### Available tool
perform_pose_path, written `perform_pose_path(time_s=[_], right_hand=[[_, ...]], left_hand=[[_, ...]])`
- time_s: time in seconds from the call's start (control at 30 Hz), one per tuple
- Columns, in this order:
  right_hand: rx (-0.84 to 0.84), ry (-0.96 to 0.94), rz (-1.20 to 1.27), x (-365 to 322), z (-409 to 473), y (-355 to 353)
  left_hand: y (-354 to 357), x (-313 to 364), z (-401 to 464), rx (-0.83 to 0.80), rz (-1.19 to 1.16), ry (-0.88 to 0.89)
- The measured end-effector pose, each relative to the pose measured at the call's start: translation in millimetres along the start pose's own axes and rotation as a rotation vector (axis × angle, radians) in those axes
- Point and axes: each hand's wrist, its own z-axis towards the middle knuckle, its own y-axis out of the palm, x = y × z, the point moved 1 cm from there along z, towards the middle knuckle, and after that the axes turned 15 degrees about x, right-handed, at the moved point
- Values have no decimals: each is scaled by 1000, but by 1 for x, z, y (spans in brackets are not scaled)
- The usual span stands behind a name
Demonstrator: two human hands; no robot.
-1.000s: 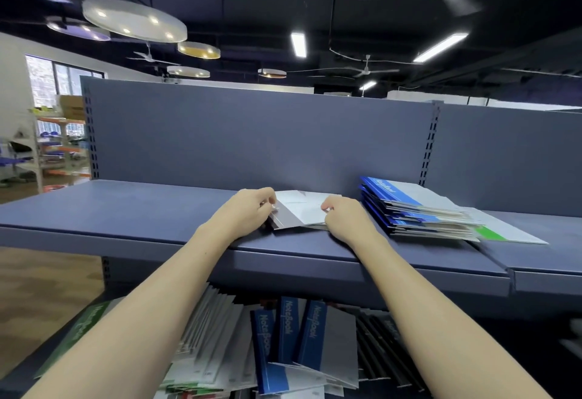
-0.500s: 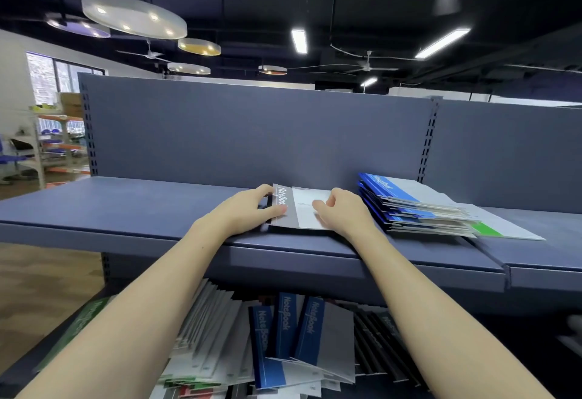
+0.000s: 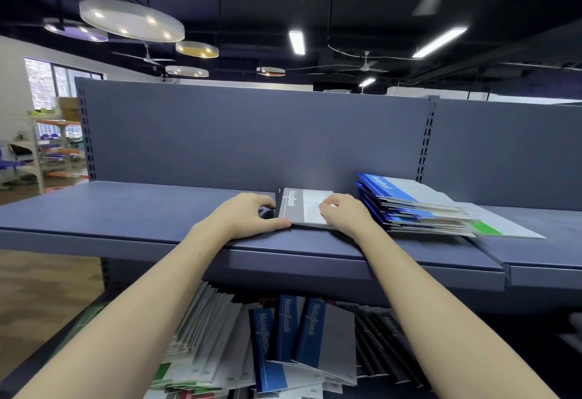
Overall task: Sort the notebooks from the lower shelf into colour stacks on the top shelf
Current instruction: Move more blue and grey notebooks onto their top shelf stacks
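Observation:
A grey-banded notebook (image 3: 296, 206) printed "NoteBook" lies flat on the top shelf (image 3: 132, 209), near the back panel. My left hand (image 3: 248, 216) holds its left spine edge, thumb along the front corner and fingers curled at the spine. My right hand (image 3: 343, 214) grips its right part with curled fingers on the cover. A stack of blue notebooks (image 3: 409, 200) sits just right of it, on top of a green-banded notebook (image 3: 491, 228). Several mixed notebooks (image 3: 283, 351) lean on the lower shelf under my arms: blue, black, white and green.
The shelf's grey back panel (image 3: 252, 134) rises behind the stacks. A seam (image 3: 504, 269) splits the top shelf from the adjoining unit on the right. Wooden floor (image 3: 47, 288) and a distant display rack (image 3: 53, 146) are at the left.
The grey notebook has been lowered from a tilt to lie flat, its grey band now facing up. My hands have spread a little along its edges.

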Motion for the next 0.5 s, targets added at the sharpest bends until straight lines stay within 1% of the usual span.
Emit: perform_pose_path(time_s=[0.1, 0.2, 0.3, 0.37, 0.43, 0.5], right_hand=[[-6, 24, 39, 1, 4, 2], [34, 13, 1, -3, 4, 5], [111, -63, -120, -12, -3, 4], [176, -154, -211, -19, -13, -2], [223, -220, -208, -22, -23, -10], [219, -238, -138, -22, -31, -18]], left_hand=[[1, 0, 0, 33, 39, 11], [2, 1, 1, 58, 78, 23], [-3, 9, -1, 116, 167, 69], [-10, 14, -5, 162, 226, 116], [-14, 19, -11, 182, 274, 149], [-14, 24, -16, 183, 242, 173]])
